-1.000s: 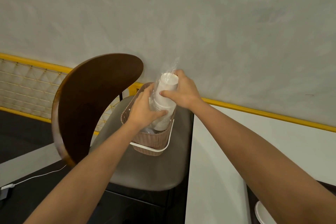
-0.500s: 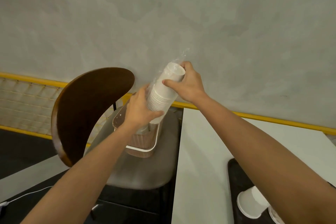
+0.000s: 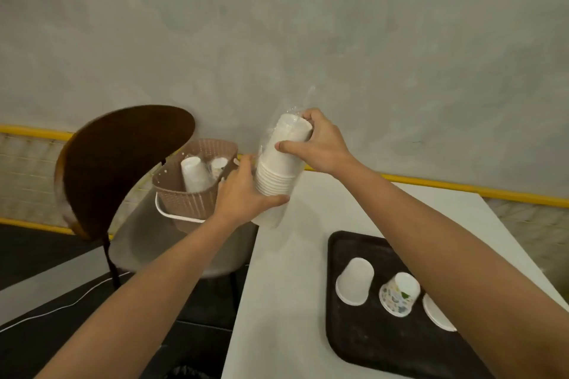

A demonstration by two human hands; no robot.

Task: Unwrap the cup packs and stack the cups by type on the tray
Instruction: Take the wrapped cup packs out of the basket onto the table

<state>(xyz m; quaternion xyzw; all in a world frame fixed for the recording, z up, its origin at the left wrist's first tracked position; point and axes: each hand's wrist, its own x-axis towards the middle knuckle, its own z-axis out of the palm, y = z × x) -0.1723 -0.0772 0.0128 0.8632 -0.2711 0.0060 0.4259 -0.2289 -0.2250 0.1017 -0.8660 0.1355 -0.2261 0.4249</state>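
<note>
Early stage, by the look of it. Dark rectangular tray (image 3: 363, 348) on the white surface (image 3: 277, 301) carries three upturned cups, set apart in a row: a plain white paper cup (image 3: 355, 284), a smaller white cup with a coloured leafy print (image 3: 400, 294), and the rim of a third white cup (image 3: 435, 314), mostly hidden behind the right forearm. Each reads as the start of a stack by type; none is built up yet. Brown woven-look plastic basket (image 3: 187, 203) sits on the seat of the dark wooden-backed chair (image 3: 123, 163) and holds at least one more white cup stack (image 3: 194, 175), so more unwrapping is probably left. In hand: a tall nested stack of white paper cups in clear plastic wrap (image 3: 278, 163), held tilted in the air, bases uppermost, over the far left edge of the surface, just beside the basket. Left hand (image 3: 243, 195): grip curled round the lower, rim end. Right hand (image 3: 320, 144): grip closed on the top end, thumb across the side. Wrap not yet off; film hangs loose below the rims and peaks above the top. Cups clean, tightly nested, rims ridged; film thin, likely slippery
</note>
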